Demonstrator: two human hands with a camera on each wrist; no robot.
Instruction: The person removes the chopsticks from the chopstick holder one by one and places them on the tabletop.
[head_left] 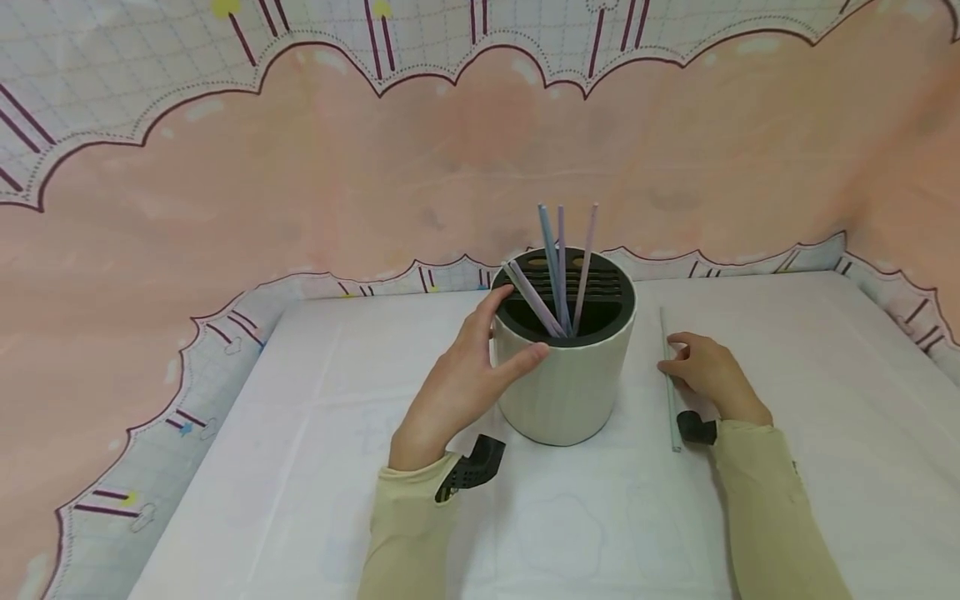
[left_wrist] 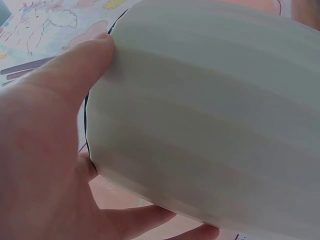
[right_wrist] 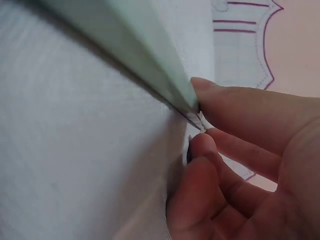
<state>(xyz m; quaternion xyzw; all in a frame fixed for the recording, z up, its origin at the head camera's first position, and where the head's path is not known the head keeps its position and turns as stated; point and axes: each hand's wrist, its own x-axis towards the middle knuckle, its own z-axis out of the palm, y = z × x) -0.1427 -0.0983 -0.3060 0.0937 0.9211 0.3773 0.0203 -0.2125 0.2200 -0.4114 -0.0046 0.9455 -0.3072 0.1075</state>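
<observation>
A round cream pen holder (head_left: 562, 392) with a black slotted top stands upright on the white table, several thin blue and purple sticks (head_left: 551, 267) leaning in its opening. My left hand (head_left: 457, 375) grips its near left side, thumb at the front rim and fingers round the far side; the left wrist view shows its ribbed pale wall (left_wrist: 200, 110) filling the palm. To the right of the holder, a thin pale green stick (head_left: 672, 417) lies lengthwise on the table. My right hand (head_left: 705, 371) pinches it between thumb and fingers. Close up, the green stick (right_wrist: 150, 55) has flat faces.
White cloth covers the table (head_left: 300, 467). Behind it hangs a peach backdrop (head_left: 420, 167) with a scalloped pale border, which also runs along the table's left and right sides. Each wrist carries a small black camera mount (head_left: 480, 462).
</observation>
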